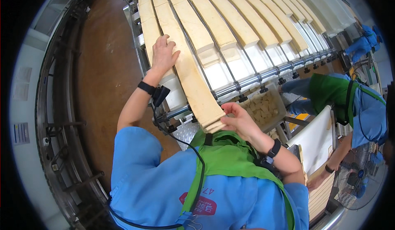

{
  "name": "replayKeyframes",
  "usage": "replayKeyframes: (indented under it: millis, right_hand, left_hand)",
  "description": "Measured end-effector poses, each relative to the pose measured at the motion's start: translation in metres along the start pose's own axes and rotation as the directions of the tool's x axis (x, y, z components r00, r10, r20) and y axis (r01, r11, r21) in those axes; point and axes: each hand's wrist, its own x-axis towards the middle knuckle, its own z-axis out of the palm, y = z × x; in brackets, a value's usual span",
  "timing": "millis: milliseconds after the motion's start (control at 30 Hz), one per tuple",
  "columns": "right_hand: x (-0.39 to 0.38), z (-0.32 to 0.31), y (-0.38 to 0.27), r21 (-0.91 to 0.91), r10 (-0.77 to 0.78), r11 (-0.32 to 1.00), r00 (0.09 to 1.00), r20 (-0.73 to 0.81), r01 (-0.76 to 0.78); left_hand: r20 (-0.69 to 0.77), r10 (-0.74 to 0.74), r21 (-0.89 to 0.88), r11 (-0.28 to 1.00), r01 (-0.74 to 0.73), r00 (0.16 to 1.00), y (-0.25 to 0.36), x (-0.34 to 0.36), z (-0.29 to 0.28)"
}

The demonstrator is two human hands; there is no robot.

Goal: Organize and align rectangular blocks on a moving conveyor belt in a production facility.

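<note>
In the head view my left hand (163, 54) rests on top of a long pale dough-like strip (191, 82), its fingers apart and slightly bent. My right hand (230, 117) grips the near end of that strip, which shows several stacked layers and sticks out past the metal rail toward my green apron. More long pale strips (238, 22) lie side by side on a white sloped surface (216, 75), with thin metal rods between them.
A metal rail with black knobs (259, 75) edges the surface. Below are a bin of pale pieces (259, 108) and a white conveyor (312, 139). A co-worker in blue (370, 110) works at right, beside a fan (362, 176); another person (362, 40) stands behind. Metal framework (61, 127) runs along the left.
</note>
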Motion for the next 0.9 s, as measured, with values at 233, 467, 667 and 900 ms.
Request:
replayKeyframes:
  millis: [233, 467, 667, 900]
  right_hand:
    - [0.013, -0.004, 0.007, -0.064, -0.051, 0.997, 0.998, -0.033, 0.049]
    - [0.019, 0.004, 0.009, -0.348, -0.261, 0.906, 0.965, -0.016, 0.239]
    - [0.022, 0.006, 0.024, -0.463, -0.352, 0.836, 0.935, -0.041, 0.294]
    - [0.009, -0.024, 0.014, -0.439, -0.338, 0.834, 0.938, 0.071, 0.334]
  left_hand:
    - [0.142, -0.305, -0.652, 0.687, 0.321, 0.942, 0.061, -0.074, -0.048]
    - [0.622, -0.096, -0.782, -0.050, 0.621, 0.777, 0.139, -0.177, -0.067]
    - [0.453, -0.342, -0.775, 0.305, 0.553, 0.823, 0.179, -0.168, -0.049]
    - [0.432, -0.384, -0.690, 0.442, 0.573, 0.816, 0.162, -0.156, -0.031]
